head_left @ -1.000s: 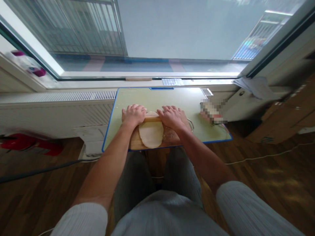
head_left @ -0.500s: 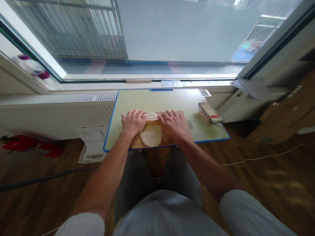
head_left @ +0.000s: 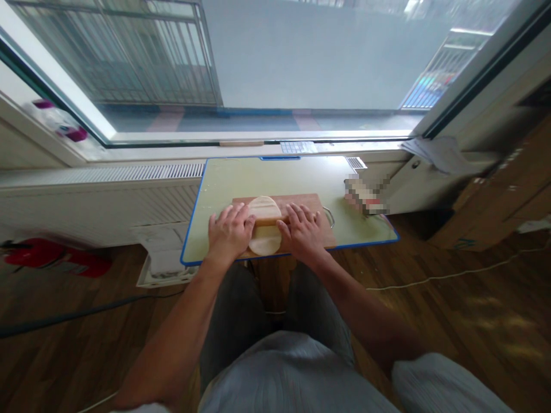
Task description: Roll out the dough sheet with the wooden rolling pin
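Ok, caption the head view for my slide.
Left hand and right hand press a rolling pin across flattened dough on a wooden board.

Green mat (head_left: 241, 178) with blue edge lies below the window (head_left: 275, 57). White radiator grille (head_left: 107, 171) runs left of it. Red object (head_left: 55, 259) on wood floor (head_left: 473, 321), far left. White cable (head_left: 451, 275) crosses floor at right. Paper (head_left: 439, 154) on sill, far right.
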Available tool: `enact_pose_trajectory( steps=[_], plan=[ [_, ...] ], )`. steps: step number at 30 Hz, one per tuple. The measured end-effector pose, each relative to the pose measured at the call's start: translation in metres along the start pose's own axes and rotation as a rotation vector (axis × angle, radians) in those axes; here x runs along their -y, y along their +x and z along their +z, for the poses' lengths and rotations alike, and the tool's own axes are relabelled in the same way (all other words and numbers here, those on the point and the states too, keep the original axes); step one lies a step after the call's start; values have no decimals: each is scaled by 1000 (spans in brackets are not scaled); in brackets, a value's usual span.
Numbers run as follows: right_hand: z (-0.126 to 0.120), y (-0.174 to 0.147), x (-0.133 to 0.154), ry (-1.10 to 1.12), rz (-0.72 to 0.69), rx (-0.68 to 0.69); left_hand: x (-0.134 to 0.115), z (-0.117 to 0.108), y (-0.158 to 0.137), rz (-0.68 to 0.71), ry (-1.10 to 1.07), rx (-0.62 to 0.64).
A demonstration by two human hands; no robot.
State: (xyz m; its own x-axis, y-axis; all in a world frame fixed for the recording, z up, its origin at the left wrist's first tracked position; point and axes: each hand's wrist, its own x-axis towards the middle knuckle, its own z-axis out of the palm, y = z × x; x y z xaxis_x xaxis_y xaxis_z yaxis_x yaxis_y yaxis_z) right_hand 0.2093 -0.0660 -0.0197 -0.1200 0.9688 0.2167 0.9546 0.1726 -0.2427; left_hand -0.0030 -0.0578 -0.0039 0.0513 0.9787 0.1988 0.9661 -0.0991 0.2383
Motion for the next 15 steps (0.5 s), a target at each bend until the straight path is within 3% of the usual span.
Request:
enact_pose_trajectory(
  steps=[15],
  plan=[
    [-5,-83,-3,19,-73,-84,5,6,-86,85,-170,-148]
  ],
)
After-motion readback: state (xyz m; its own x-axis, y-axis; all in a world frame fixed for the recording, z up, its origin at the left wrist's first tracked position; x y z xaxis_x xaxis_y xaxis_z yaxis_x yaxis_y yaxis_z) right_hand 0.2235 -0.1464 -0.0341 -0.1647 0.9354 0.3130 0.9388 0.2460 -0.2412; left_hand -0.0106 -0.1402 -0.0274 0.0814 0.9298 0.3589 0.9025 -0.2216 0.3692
